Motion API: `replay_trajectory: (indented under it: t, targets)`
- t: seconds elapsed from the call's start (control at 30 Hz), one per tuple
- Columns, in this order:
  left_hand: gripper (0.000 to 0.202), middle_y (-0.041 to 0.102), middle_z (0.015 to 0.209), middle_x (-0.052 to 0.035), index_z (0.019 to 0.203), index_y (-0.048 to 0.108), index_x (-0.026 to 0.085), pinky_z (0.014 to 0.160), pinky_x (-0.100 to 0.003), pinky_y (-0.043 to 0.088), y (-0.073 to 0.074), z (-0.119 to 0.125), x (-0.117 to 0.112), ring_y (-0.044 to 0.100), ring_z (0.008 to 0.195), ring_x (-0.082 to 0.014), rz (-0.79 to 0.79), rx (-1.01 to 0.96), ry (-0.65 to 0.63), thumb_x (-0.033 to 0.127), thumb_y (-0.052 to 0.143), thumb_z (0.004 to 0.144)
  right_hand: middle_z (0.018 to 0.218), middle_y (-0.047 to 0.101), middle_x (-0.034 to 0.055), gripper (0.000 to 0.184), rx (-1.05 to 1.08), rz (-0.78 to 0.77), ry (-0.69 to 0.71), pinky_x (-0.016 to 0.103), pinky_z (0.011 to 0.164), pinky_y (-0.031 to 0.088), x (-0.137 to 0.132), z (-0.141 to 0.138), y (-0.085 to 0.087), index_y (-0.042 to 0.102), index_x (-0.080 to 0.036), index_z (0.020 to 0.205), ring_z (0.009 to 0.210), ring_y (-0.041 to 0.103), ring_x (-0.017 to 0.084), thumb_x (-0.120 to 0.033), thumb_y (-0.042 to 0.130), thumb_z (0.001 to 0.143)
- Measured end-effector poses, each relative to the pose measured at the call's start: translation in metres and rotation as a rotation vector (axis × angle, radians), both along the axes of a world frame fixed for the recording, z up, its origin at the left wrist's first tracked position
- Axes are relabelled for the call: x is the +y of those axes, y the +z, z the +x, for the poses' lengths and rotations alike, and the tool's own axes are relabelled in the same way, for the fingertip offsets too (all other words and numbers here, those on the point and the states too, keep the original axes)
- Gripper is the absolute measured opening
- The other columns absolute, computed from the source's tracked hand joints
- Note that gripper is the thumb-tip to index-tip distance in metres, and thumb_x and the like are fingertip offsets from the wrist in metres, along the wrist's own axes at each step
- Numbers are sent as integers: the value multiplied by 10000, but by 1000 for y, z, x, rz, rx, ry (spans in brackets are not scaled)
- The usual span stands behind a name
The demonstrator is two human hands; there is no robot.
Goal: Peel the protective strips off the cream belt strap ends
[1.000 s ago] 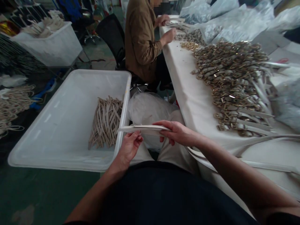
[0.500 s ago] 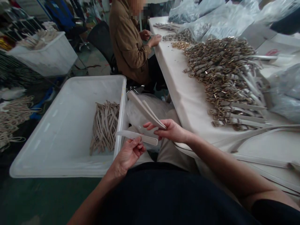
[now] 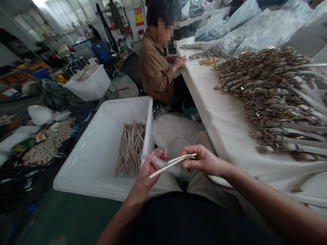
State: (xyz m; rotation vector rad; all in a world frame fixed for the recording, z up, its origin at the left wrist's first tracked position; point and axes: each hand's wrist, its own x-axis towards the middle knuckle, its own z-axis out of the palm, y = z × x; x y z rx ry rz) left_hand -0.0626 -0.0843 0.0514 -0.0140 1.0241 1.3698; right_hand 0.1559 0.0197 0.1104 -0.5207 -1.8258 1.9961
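Observation:
In front of my lap, my right hand (image 3: 200,159) pinches pale leather straps (image 3: 170,164) at one end, their edges turned up and their other ends reaching left to my left palm. My left hand (image 3: 149,170) has its fingers curled around another pale strap (image 3: 157,162), whose far end points at the bin's rim. Both hands are above my knees, beside a white plastic bin (image 3: 84,146). A bundle of beige straps (image 3: 131,148) lies inside the bin.
Right of me, a cloth-covered table (image 3: 204,105) carries a large heap of buckled straps (image 3: 270,92) and plastic bags (image 3: 263,30). A co-worker in a brown jacket (image 3: 155,68) sits at its far edge. A clear plastic bag (image 3: 173,131) is between bin and table.
The view has tilted up and turned left. The straps in my right hand have swung down from pointing up and away to lying across toward my left hand, and the hands are closer together.

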Motion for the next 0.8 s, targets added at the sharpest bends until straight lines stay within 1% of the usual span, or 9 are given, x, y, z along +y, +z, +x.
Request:
replay_trajectory:
  t: [0.1, 0.2, 0.3, 0.33, 0.4, 0.47, 0.6, 0.7, 0.8]
  targets:
    - [203, 702, 804, -67, 796, 671, 173, 688, -240, 585, -6, -64, 13, 681, 771, -169, -80, 247, 315, 338, 671, 914, 670, 658, 11, 455, 68, -200, 82, 201, 464, 459, 7, 14, 14, 672, -142, 764, 502, 561, 94, -556, 855, 718]
    - [273, 615, 701, -7, 743, 592, 191, 642, -178, 529, 0, -122, 21, 625, 721, -123, -39, 417, 499, 362, 630, 952, 632, 639, -1, 453, 157, -295, 125, 176, 417, 420, 13, 18, 18, 656, -138, 706, 456, 536, 74, -536, 874, 698]
    - [231, 611, 755, 21, 849, 590, 202, 626, -146, 485, 11, -136, 30, 599, 722, -90, 52, 547, 635, 401, 627, 959, 617, 623, -21, 441, 184, -376, 90, 170, 410, 417, 12, 12, 10, 632, -147, 727, 454, 534, 73, -492, 901, 670]
    - [193, 635, 804, 27, 927, 603, 218, 620, -140, 475, 12, -128, 34, 601, 718, -79, 88, 576, 655, 406, 632, 955, 619, 621, -25, 447, 176, -395, 61, 170, 416, 421, 11, 8, 6, 627, -148, 745, 460, 535, 74, -485, 908, 659]
    - [212, 690, 917, 33, 1092, 610, 280, 602, -140, 465, 12, -96, 43, 623, 717, -72, 143, 599, 587, 398, 672, 927, 636, 616, -23, 474, 151, -427, -34, 172, 434, 427, 10, 1, -3, 619, -147, 776, 480, 526, 70, -495, 912, 644]
    - [347, 729, 998, 30, 1183, 613, 350, 595, -167, 482, 8, -50, 48, 664, 739, -99, 167, 576, 400, 396, 748, 867, 642, 599, -24, 503, 144, -459, -162, 172, 435, 405, 11, -4, -10, 621, -145, 799, 478, 480, 58, -525, 906, 635]
    - [470, 761, 1037, 19, 1175, 675, 423, 639, -245, 540, -3, 31, 37, 708, 773, -164, 180, 481, 40, 473, 851, 742, 564, 464, -71, 536, 155, -503, -386, 177, 427, 343, 19, -6, -20, 691, -128, 897, 450, 306, 38, -563, 878, 646]
    - [461, 765, 1033, 2, 1172, 702, 451, 648, -291, 551, -10, 60, 24, 709, 755, -189, 183, 456, -111, 515, 839, 737, 522, 360, -106, 518, 160, -515, -503, 180, 444, 352, 25, -5, -24, 712, -132, 959, 451, 212, 41, -529, 867, 663]
    - [491, 760, 1033, -2, 1222, 675, 479, 677, -337, 558, -18, 68, 19, 710, 771, -219, 173, 462, -210, 563, 796, 753, 530, 383, -105, 443, 162, -536, -608, 185, 467, 388, 28, -5, -25, 685, -154, 920, 461, 227, 46, -454, 877, 656]
